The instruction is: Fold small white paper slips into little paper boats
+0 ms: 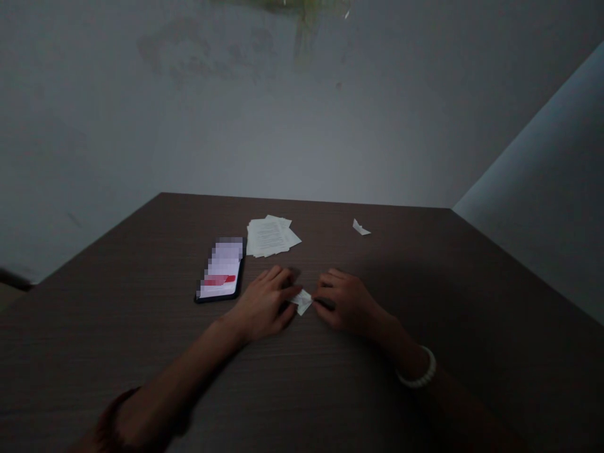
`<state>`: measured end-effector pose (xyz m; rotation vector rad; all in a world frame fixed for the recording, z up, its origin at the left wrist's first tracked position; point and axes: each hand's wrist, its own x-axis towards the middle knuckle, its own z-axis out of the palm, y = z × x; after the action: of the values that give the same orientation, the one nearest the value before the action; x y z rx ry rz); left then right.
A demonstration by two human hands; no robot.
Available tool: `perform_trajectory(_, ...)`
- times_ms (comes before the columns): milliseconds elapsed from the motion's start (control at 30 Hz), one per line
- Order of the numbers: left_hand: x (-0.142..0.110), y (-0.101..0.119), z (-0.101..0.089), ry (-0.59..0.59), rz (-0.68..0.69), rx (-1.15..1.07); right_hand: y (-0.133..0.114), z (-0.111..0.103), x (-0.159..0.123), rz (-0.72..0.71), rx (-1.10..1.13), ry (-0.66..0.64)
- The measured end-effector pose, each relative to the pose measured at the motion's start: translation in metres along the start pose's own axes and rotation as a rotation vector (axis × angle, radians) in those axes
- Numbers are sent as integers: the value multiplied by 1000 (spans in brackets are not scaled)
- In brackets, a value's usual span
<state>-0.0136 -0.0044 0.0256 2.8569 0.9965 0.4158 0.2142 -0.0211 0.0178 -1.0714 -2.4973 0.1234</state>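
Observation:
A small folded piece of white paper lies between my hands, low over the table's middle. My left hand has its thumb and fingers on the paper's left side, covering part of it. From the right, my right hand pinches the paper's right corner between thumb and forefinger. Both hands are closed on the same piece. The parts of the paper under my left fingers are hidden.
A phone with its screen lit lies left of my left hand. Beyond my hands is a loose stack of printed paper sheets. A small folded paper boat rests farther right on the brown table. A wall stands behind.

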Motion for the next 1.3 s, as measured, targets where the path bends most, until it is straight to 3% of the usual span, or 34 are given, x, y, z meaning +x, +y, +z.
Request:
perform_trajectory(333, -1, -1, 0, -23, 4, 28, 2, 0, -1, -34, 1, 18)
perform_trajectory(967, 1, -2, -2, 36, 3, -65, 2, 11, 2, 56, 93, 69)
perform_trajectory(1300, 2, -2, -11, -6, 28, -101, 2, 10, 0, 68, 102, 70)
